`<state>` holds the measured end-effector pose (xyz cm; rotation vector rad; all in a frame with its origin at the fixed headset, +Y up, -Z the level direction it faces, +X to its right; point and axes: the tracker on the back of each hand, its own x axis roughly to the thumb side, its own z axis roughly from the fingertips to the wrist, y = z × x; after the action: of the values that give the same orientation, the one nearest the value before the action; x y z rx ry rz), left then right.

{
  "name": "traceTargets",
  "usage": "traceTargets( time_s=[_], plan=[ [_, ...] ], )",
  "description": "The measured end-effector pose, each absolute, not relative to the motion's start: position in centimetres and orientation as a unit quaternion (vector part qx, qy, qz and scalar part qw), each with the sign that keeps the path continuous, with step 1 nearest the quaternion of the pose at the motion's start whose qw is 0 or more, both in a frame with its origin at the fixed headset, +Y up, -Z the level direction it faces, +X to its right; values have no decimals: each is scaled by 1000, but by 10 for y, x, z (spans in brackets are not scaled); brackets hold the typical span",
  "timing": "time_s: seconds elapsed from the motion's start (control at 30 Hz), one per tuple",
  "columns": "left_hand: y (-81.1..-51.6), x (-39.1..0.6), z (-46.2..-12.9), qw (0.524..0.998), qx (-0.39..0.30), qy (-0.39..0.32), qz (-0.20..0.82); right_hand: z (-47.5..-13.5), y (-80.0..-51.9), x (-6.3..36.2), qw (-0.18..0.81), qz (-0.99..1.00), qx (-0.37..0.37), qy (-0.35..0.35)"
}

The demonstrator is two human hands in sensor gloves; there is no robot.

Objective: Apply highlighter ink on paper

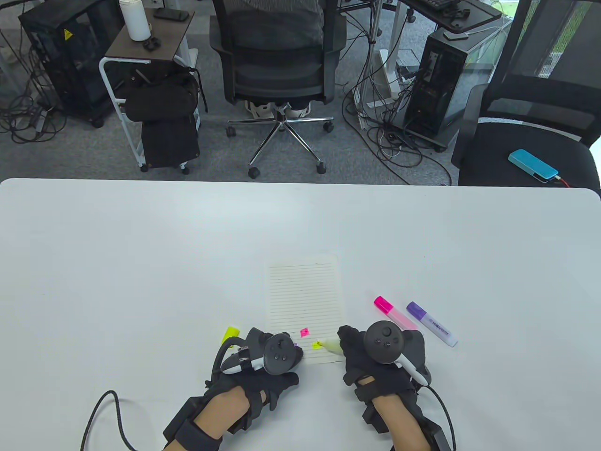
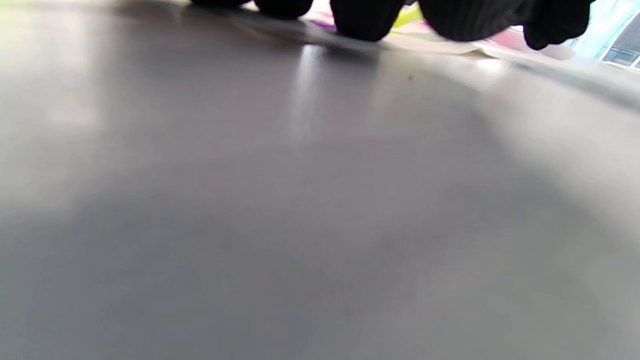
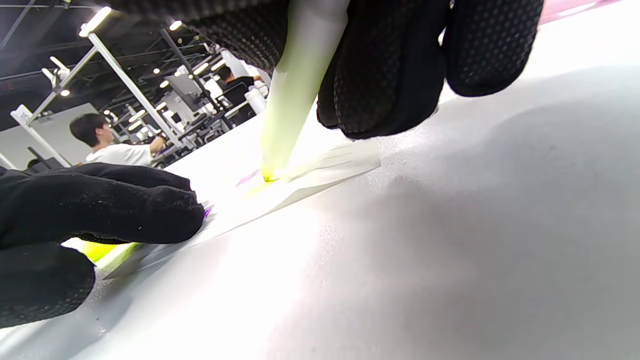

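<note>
Nearest the table camera are your two gloved hands at the bottom edge. Your right hand (image 1: 375, 361) grips the yellow highlighter (image 1: 331, 346), fingers clenched round its pale barrel. Your left hand (image 1: 263, 371) holds nothing that I can see; its fingertips (image 3: 150, 210) press down on the near left corner of the sheet.

The white table (image 1: 141, 263) carries the lined paper (image 1: 304, 300), which lies lengthwise away from you, between your hands. The pink highlighter (image 1: 393, 314) and the purple highlighter (image 1: 431, 324) lie capped just right of it, and a yellow cap (image 1: 230, 334) sits left of your left hand.

The highlighter's long axis slants down and leftward from your grip, tip touching the paper's near edge beside a small yellow mark (image 1: 315, 345). A pink mark (image 1: 304, 332) sits just beyond. Any stroke probably runs leftward, towards your left hand.
</note>
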<state>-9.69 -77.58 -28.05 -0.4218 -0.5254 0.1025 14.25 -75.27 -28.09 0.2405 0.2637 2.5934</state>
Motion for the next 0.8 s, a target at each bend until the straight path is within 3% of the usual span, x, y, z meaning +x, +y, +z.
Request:
traceTargets(
  time_s=[0.37,0.8],
  plan=[
    [-776,-97,-280,942,-207,-258,50,-279,-752,143,257,959,81,90],
    [-775,-98,-281,941,-205,-264,52,-275,-747,153,409,906,109,11]
  ],
)
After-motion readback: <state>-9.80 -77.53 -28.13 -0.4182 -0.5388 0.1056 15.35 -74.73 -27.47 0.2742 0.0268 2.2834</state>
